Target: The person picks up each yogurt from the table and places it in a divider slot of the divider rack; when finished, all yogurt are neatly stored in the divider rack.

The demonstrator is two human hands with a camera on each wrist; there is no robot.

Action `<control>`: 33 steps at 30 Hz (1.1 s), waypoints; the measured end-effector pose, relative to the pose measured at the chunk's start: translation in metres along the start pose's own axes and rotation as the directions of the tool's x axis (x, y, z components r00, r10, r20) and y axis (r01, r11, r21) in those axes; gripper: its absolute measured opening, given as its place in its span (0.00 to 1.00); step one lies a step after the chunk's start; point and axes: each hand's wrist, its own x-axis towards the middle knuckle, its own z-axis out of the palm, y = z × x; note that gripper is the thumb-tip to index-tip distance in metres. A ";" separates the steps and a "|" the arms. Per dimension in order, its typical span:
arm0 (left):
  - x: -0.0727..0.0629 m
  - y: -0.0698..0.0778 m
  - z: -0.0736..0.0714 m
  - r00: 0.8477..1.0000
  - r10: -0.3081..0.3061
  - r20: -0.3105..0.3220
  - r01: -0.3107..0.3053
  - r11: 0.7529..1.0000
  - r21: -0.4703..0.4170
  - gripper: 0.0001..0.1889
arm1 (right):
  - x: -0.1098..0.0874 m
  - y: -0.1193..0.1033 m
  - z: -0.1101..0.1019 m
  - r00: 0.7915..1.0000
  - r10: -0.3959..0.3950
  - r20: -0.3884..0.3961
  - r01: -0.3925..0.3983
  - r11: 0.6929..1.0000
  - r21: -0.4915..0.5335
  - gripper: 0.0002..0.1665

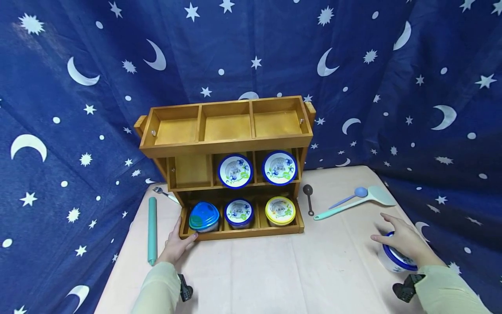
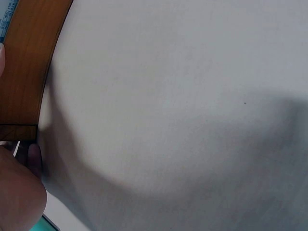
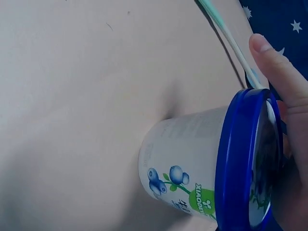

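My left hand (image 1: 175, 245) holds the lower left front corner of a wooden shelf rack (image 1: 243, 235), thumb on the front rim and fingers along the side. In the left wrist view, that corner of the rack (image 2: 29, 86) and part of the hand (image 2: 19, 192) show at the left edge. On the right, my right hand (image 1: 405, 240) is spread over a white tub (image 1: 388, 261) with a blue lid. Its thumb and fingers stand apart around the lid, not visibly gripping. The right wrist view shows blueberries printed on the tub (image 3: 187, 144); contact with the palm is unclear.
The rack holds several lidded tubs, including a yellow-lidded one (image 1: 280, 210) and a blue-lidded box (image 1: 204, 216). A teal roll (image 1: 152, 231) and a fork (image 1: 164, 193) lie left. Right are a dark spoon (image 1: 308, 196), a blue spoon (image 1: 360, 192) and a mint spatula (image 1: 376, 196).
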 end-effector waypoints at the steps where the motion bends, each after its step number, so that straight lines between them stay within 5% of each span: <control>1: 0.000 0.000 0.000 1.000 0.005 -0.003 -0.005 1.000 0.003 0.55 | 0.000 -0.001 -0.001 1.000 -0.002 0.001 0.002 1.000 0.003 0.63; 15: 0.001 -0.002 0.000 1.000 0.009 -0.008 -0.009 1.000 0.012 0.56 | -0.012 0.017 -0.013 0.989 0.060 0.135 -0.056 0.998 -0.035 0.59; 22: -0.002 -0.002 -0.003 1.000 0.008 0.003 -0.008 1.000 -0.001 0.56 | -0.018 0.022 -0.006 0.992 -0.063 0.107 0.070 0.996 -0.059 0.57; 33: -0.001 -0.001 -0.001 1.000 0.008 0.007 -0.008 1.000 0.014 0.57 | -0.011 0.009 -0.007 0.997 -0.010 0.075 0.015 0.997 -0.070 0.56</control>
